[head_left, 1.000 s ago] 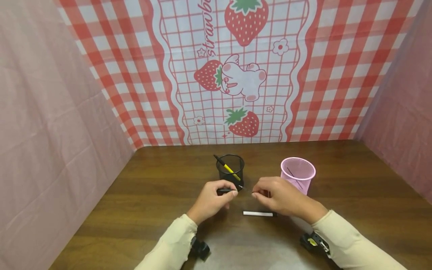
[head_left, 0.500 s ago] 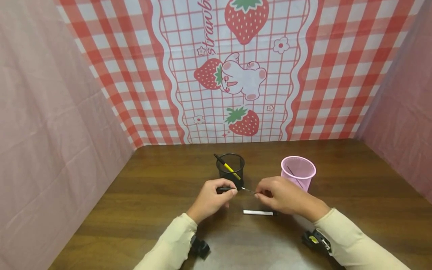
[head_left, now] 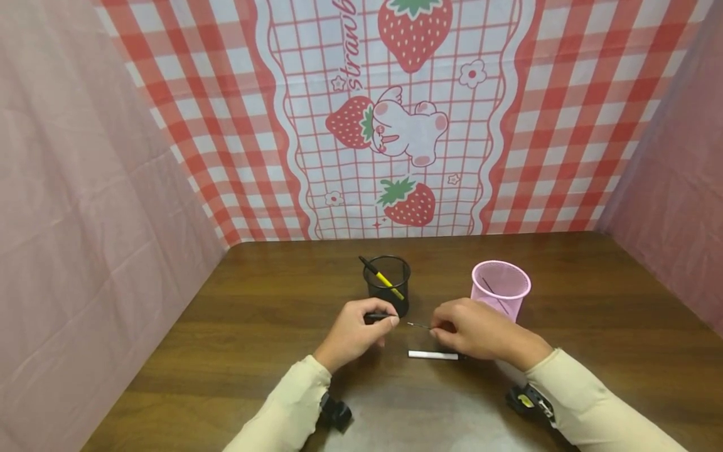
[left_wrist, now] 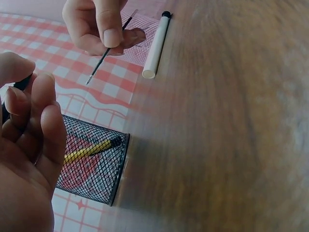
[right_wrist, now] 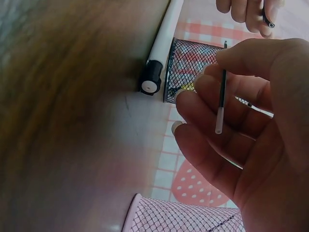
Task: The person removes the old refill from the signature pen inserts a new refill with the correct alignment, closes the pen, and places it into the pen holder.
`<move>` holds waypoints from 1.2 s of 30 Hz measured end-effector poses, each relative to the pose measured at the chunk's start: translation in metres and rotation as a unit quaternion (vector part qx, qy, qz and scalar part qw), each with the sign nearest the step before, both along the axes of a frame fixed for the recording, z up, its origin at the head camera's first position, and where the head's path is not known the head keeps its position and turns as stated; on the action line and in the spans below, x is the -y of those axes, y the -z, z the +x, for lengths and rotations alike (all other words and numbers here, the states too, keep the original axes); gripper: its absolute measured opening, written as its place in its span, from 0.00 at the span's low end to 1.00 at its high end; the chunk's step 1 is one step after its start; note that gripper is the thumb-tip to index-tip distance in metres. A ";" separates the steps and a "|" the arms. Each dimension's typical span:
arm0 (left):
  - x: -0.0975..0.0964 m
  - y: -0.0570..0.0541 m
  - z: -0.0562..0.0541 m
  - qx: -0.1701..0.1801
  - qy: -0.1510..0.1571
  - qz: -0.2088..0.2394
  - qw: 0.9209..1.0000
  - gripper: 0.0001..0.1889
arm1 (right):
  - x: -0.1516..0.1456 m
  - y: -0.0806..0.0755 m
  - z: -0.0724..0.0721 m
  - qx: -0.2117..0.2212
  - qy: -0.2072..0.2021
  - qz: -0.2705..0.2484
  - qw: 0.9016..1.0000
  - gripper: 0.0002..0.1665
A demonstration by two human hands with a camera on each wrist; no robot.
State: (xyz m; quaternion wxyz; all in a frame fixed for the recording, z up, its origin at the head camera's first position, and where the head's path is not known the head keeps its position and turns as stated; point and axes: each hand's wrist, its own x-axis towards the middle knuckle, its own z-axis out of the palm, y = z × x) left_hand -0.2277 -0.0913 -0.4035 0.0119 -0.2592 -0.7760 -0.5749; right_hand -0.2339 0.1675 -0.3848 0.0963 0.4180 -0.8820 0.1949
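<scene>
My left hand (head_left: 354,331) grips a black pen barrel (head_left: 377,316), mostly hidden by the fingers; its hollow end (right_wrist: 270,23) shows in the right wrist view. My right hand (head_left: 473,328) pinches a thin dark pen refill (right_wrist: 222,99) between thumb and fingers. The metal tip of the refill points at the left hand, a small gap away from the barrel. Below the hands, a white marker (head_left: 432,355) with a black end lies on the table.
A black mesh pen holder (head_left: 403,306) stands behind the left hand, with a yellow and black pen (head_left: 390,286) leaning in it. Behind the right hand stands a pink mesh pen holder (head_left: 511,307) with a thin dark stick inside. Cloth walls enclose the wooden table (head_left: 271,282).
My right hand has shifted slightly right and down with the refill, and a gap has opened between its tip and the barrel. The left hand stays almost still.
</scene>
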 end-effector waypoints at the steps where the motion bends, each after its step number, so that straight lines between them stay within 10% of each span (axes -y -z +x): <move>1: 0.000 0.000 0.000 -0.001 0.000 -0.002 1.000 0.03 | 0.000 0.000 0.000 0.003 0.001 0.000 1.000 0.10; 36: -0.003 0.000 0.000 -0.001 -0.001 -0.013 1.000 0.05 | -0.004 0.003 0.000 0.019 0.018 0.046 0.999 0.12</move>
